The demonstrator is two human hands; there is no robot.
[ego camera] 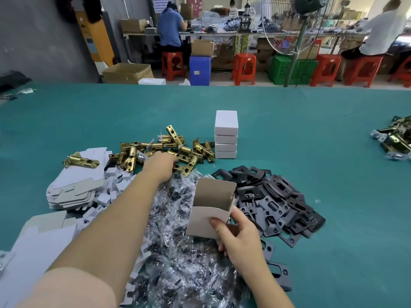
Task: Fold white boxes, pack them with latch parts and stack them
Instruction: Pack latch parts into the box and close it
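Over the heap of brass latch bolts (162,150) the left hand (161,164) reaches down, fingers curled into the pile, though whether it has one pinched I cannot tell. Nearer the body, the right hand (236,235) grips a folded white box (210,215) by its lower end, thumb on the front panel, mouth up and lid flap raised, seemingly so a part can drop straight in. Bagged screw packets (178,252) lie beneath it, black strike plates (273,201) just to the right, flat box blanks (77,187) to the left: all within reach. Four closed boxes (226,134) stand stacked beyond the latches on the green table (311,134).
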